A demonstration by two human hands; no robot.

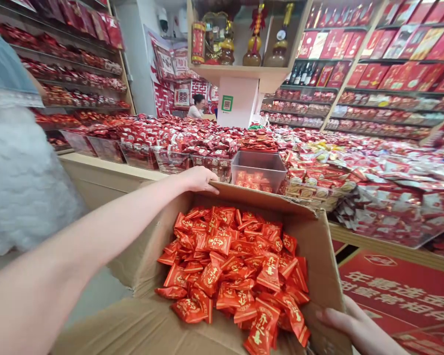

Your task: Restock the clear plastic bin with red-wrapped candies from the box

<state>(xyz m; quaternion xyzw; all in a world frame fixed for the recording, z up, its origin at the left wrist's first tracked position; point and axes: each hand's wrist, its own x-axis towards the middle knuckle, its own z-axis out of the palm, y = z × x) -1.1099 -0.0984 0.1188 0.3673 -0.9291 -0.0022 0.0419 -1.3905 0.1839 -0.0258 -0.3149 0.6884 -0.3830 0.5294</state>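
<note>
An open cardboard box (144,261) is tilted toward me, with a heap of red wrapped candies (225,266) with gold lettering inside. My left hand (200,179) grips the top of its far wall, fingers closed over the edge. Low on the right, my right hand (346,320) holds the box's right wall, thumb on the inner face and the other fingers hidden behind it. Just beyond the far wall stands a clear plastic bin (259,170) with a low layer of red candies in it.
Clear bins of packaged sweets (140,148) line the counter (96,170). At the left stands a person in a pale skirt (22,172); another person (197,106) sits at the back. Shelves of red boxes (403,44) rise behind. A red printed carton (399,296) is at lower right.
</note>
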